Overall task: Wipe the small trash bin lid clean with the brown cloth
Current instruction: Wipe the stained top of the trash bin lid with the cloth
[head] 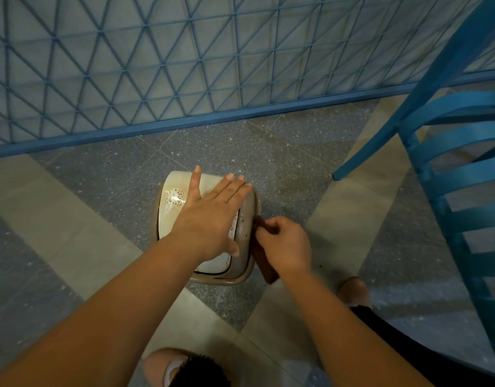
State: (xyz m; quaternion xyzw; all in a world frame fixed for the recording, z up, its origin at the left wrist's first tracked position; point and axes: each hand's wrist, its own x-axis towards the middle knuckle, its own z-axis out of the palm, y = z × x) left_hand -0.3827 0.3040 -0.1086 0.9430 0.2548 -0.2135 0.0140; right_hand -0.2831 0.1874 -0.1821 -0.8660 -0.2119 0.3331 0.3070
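Head view. No brand, label or legible writing seen on any surface.

Left hand: fingers straight and spread, palm laid flat on the small cream-and-beige plastic trash bin lid, thumb pointing away toward the far edge; nothing gripped.

Right hand: fingers curled tight round the folded dark brown cloth, pressing it against the right-hand beige rim of the lid; lower end of cloth hanging free below the wrist.

Lid: seated on the small bin, standing on the grey speckled terrazzo floor near centre frame, between the two forearms. Cream centre panel glossy, with brown speckled spots on its left part and along the right edge beside the left hand; dark spots also on the beige rim just beside the cloth. Dark seam visible along the near edge of the panel.

Blue slatted chair to the right, well apart from bin; blue lattice fence beyond.
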